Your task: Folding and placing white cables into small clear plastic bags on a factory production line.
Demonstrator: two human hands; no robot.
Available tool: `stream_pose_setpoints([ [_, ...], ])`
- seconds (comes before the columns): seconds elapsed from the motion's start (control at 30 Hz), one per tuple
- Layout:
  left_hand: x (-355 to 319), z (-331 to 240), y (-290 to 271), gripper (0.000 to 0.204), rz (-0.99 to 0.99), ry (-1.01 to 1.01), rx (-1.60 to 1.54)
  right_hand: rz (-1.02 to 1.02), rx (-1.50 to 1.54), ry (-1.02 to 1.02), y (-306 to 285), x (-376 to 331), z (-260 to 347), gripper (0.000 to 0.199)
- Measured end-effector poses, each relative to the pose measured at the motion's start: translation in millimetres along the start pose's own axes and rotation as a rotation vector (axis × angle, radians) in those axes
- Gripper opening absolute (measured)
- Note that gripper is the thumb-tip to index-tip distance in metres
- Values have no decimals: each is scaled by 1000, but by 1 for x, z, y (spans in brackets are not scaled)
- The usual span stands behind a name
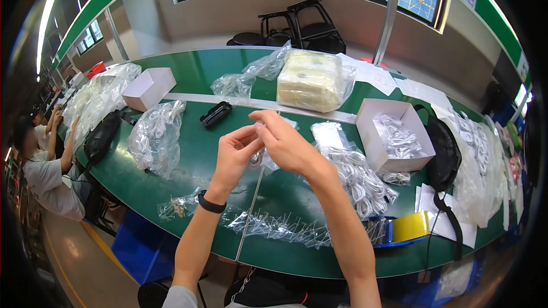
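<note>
My left hand [233,157] and my right hand [283,144] meet above the middle of the green table, thumbs and fingertips pinched together. What they pinch is hidden behind the fingers. Just below them shows part of a coiled white cable [255,159] with clear plastic beside it; I cannot tell whether it hangs from the fingers or lies on the table. Right of my right hand lies a pile of bundled white cables [357,182]. Small clear bags [279,228] with thin ties are strewn beneath my forearms.
A white box of cables [394,137] stands at right, near a yellow tape roll on a blue dispenser [410,228]. Behind sits a wrapped yellowish block [308,82]. A black case [216,115] and a bagged cable bundle [157,140] lie left. Co-workers [51,165] sit far left.
</note>
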State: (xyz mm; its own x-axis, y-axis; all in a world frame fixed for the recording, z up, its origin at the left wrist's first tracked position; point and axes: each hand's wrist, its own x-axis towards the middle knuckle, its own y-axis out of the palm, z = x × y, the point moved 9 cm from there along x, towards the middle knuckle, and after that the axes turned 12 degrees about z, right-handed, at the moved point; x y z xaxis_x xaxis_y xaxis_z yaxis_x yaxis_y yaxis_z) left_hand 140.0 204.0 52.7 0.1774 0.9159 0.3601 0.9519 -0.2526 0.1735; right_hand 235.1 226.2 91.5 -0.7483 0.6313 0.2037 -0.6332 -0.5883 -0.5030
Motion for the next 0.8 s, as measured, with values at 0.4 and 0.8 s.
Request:
stream_pose_setpoints([
  [0.4,-1,-13,-2,33,-53,49,100,10,327,314,-29,-11,-34,37],
  [0.8,-2,-34,11,47,10,128,157,-98,312,18,-48,-11,-6,15],
])
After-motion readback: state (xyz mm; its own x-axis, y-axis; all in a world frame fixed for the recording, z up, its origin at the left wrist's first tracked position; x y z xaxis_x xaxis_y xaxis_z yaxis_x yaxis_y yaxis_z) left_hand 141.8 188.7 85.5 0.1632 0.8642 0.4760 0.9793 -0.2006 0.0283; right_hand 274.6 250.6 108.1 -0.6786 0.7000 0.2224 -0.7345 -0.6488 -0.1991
